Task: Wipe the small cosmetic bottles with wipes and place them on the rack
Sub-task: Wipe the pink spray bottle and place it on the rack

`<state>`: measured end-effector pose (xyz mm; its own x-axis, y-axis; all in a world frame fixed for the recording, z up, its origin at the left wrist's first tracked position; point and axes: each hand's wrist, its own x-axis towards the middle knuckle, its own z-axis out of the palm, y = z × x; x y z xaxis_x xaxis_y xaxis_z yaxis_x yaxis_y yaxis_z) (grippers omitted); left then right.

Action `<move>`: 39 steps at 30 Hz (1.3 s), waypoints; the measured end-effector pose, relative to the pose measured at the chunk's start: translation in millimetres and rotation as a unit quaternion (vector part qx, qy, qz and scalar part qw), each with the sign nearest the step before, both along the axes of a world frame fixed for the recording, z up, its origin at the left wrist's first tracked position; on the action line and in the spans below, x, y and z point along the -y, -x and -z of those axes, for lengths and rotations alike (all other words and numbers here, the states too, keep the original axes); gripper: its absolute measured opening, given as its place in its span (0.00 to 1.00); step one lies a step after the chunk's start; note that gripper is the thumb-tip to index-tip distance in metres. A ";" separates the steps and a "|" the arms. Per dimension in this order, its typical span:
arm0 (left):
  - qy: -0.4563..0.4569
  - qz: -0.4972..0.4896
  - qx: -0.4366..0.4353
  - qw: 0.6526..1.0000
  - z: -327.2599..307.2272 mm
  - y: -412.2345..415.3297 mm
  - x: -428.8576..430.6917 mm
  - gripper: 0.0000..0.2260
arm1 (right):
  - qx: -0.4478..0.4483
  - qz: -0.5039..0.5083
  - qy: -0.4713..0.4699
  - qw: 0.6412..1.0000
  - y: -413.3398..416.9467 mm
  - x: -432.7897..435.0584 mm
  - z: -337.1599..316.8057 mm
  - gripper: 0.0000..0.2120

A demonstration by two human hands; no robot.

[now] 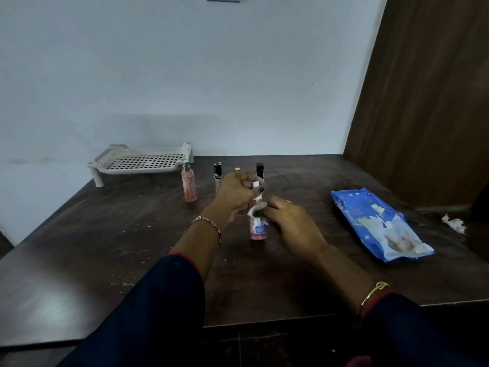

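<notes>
Bottle of pink liquid stands upright on the table, the right hand stretched forward palm down, pinching a wipe against its shoulder, the left hand curled round its white cap, the rack far behind at left.

The table was dark wood, a bit shiny and dusty. The rack was pale plastic. The pack of wipes was shiny blue plastic. The small pink bottle looked clear and smooth. The bangle looked like gold metal.
</notes>
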<state>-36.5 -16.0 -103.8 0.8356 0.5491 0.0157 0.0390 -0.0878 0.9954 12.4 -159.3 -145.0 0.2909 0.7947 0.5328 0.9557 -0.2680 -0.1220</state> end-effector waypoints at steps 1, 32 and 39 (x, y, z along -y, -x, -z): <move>0.007 -0.002 -0.003 1.000 0.4 -0.7 0.1 0.07 | 0.015 -0.002 0.021 1.000 1.2 2.2 2.2 0.16; 0.033 0.016 -0.009 0.999 -0.8 17.4 -16.9 0.07 | -0.088 -0.069 0.084 0.990 11.6 -1.4 7.1 0.12; -0.047 0.019 -0.036 0.998 -8.6 13.8 -14.0 0.08 | -0.152 -0.014 -0.068 0.986 -3.6 -6.6 -22.9 0.20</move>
